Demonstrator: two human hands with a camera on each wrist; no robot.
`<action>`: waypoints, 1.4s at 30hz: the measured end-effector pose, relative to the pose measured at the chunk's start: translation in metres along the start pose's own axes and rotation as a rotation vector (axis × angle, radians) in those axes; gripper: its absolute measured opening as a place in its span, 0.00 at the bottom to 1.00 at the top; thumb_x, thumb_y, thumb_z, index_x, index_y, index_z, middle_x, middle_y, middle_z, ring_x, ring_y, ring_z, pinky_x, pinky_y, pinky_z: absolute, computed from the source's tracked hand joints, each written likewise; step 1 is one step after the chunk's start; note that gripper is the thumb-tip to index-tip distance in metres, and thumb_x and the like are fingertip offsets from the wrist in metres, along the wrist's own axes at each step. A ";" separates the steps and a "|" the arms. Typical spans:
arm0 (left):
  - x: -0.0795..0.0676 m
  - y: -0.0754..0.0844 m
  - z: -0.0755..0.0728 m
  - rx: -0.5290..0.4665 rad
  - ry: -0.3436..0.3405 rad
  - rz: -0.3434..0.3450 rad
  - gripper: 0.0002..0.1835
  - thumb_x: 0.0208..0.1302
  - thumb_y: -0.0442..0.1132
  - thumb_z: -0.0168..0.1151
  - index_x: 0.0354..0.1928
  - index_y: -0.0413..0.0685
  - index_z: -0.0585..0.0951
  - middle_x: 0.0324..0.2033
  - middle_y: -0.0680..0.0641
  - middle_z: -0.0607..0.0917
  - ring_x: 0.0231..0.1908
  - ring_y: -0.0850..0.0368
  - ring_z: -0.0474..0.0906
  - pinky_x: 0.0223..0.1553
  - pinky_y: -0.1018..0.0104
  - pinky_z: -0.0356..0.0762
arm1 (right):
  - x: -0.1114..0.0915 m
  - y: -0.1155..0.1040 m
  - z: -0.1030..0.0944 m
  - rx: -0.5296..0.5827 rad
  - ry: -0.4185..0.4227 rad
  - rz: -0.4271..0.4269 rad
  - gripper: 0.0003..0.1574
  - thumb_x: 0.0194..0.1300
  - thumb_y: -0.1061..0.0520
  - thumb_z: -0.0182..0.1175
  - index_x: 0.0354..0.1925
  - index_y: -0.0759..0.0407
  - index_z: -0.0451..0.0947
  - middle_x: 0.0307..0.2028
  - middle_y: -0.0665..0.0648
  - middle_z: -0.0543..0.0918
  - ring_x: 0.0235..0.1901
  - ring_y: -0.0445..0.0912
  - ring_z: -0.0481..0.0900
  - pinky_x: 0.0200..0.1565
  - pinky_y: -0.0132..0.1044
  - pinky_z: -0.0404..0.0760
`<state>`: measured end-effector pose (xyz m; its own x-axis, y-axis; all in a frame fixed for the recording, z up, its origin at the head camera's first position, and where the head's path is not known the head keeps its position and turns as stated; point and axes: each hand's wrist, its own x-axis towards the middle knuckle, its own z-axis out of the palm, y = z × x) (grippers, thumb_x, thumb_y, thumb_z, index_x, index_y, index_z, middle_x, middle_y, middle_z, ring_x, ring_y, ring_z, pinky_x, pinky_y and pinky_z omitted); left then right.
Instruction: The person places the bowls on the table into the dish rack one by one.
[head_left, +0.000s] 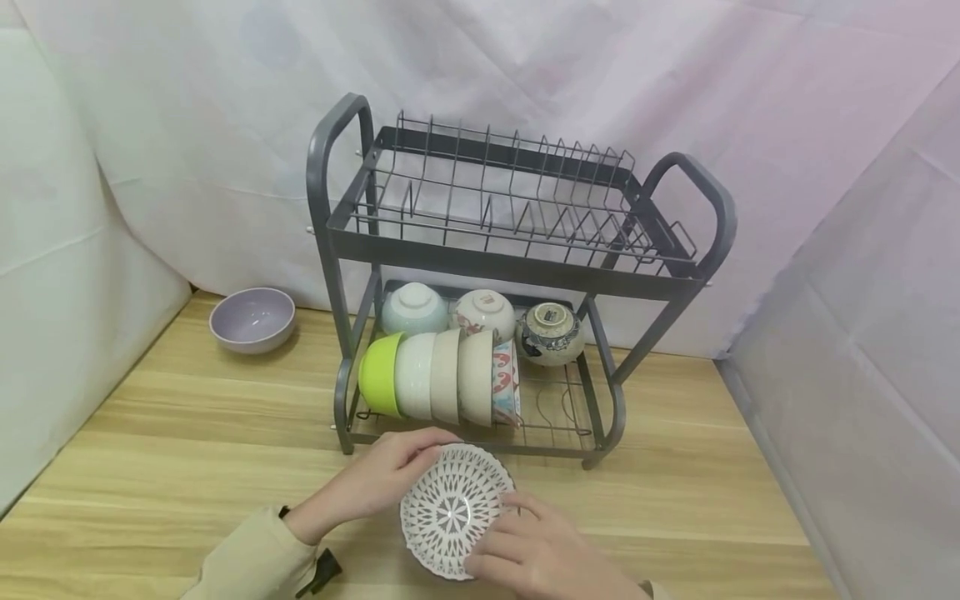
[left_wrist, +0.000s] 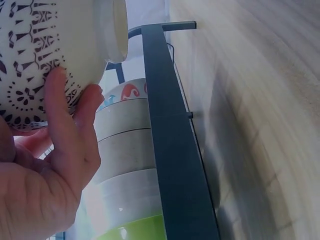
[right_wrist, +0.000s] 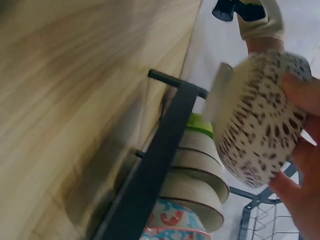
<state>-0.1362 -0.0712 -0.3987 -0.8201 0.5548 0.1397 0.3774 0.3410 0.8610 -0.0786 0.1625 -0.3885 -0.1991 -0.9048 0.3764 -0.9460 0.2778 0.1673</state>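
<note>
A white bowl with a dark geometric pattern is held above the table, in front of the rack, its inside facing up toward the head camera. My left hand grips its upper left rim, the fingers under the wall and the thumb near the edge. At the lower right, my right hand holds the rim between thumb and fingers. The left wrist view shows fingertips against the patterned outer wall of the bowl. In the right wrist view the bowl is seen from its side, its foot pointing left.
A two-tier dark dish rack stands behind. Its lower shelf holds a nested row of bowls on their sides, from a lime green bowl to a red-and-blue patterned bowl. Several upturned bowls sit behind them. A purple bowl rests at left.
</note>
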 end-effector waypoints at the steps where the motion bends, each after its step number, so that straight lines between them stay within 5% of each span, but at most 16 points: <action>1: 0.000 0.000 0.000 0.000 -0.002 0.003 0.13 0.68 0.40 0.46 0.48 0.53 0.78 0.41 0.53 0.83 0.38 0.64 0.78 0.39 0.70 0.75 | 0.000 0.000 0.001 0.002 0.018 -0.009 0.21 0.64 0.38 0.44 0.41 0.45 0.77 0.35 0.39 0.78 0.40 0.35 0.73 0.52 0.38 0.68; 9: 0.001 0.007 -0.003 -0.055 -0.040 -0.005 0.14 0.68 0.44 0.46 0.50 0.56 0.77 0.42 0.54 0.82 0.39 0.64 0.78 0.40 0.70 0.76 | 0.003 0.000 -0.003 -0.007 0.177 -0.074 0.15 0.64 0.47 0.48 0.36 0.49 0.80 0.31 0.40 0.79 0.33 0.33 0.74 0.43 0.32 0.70; 16: -0.004 0.009 -0.005 -0.084 -0.028 -0.003 0.17 0.68 0.45 0.47 0.52 0.45 0.75 0.44 0.46 0.81 0.38 0.59 0.80 0.34 0.70 0.78 | 0.002 0.001 -0.009 0.048 0.268 -0.067 0.14 0.63 0.48 0.51 0.35 0.52 0.81 0.31 0.42 0.82 0.32 0.33 0.75 0.42 0.31 0.68; 20: -0.009 0.008 -0.014 0.043 0.082 0.057 0.15 0.66 0.41 0.51 0.50 0.43 0.76 0.47 0.45 0.80 0.39 0.57 0.80 0.34 0.71 0.78 | -0.002 0.007 -0.018 0.107 0.391 -0.002 0.13 0.64 0.54 0.52 0.34 0.56 0.81 0.31 0.48 0.84 0.32 0.36 0.78 0.40 0.33 0.70; 26: -0.015 0.004 -0.040 0.280 0.401 0.118 0.12 0.57 0.31 0.59 0.44 0.38 0.77 0.36 0.45 0.81 0.32 0.57 0.78 0.29 0.72 0.77 | -0.010 0.023 -0.035 0.170 0.608 0.135 0.11 0.63 0.60 0.54 0.29 0.66 0.80 0.28 0.58 0.83 0.30 0.45 0.80 0.39 0.34 0.76; 32: -0.017 -0.013 -0.068 0.482 0.647 -0.006 0.13 0.53 0.32 0.63 0.41 0.37 0.76 0.35 0.40 0.78 0.34 0.47 0.78 0.29 0.57 0.78 | -0.031 0.038 -0.029 0.499 0.818 0.371 0.10 0.60 0.67 0.56 0.39 0.73 0.77 0.41 0.56 0.83 0.44 0.39 0.79 0.49 0.26 0.73; 37: -0.010 -0.035 -0.078 0.508 0.574 -0.108 0.17 0.53 0.35 0.64 0.44 0.35 0.74 0.41 0.35 0.77 0.37 0.40 0.79 0.32 0.52 0.79 | -0.037 0.048 -0.023 0.747 0.975 0.719 0.17 0.55 0.78 0.52 0.41 0.67 0.78 0.39 0.51 0.83 0.39 0.38 0.81 0.43 0.24 0.76; 42: -0.004 -0.046 -0.076 0.504 0.532 -0.079 0.14 0.51 0.31 0.65 0.39 0.33 0.74 0.39 0.34 0.79 0.31 0.43 0.81 0.27 0.58 0.80 | -0.027 0.058 -0.016 1.029 1.142 0.983 0.20 0.59 0.77 0.47 0.41 0.62 0.79 0.37 0.53 0.84 0.37 0.41 0.81 0.41 0.29 0.78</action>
<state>-0.1835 -0.1469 -0.4018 -0.9024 0.1146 0.4154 0.3554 0.7430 0.5671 -0.1244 0.2082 -0.3747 -0.8825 0.2079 0.4219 -0.4578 -0.1739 -0.8719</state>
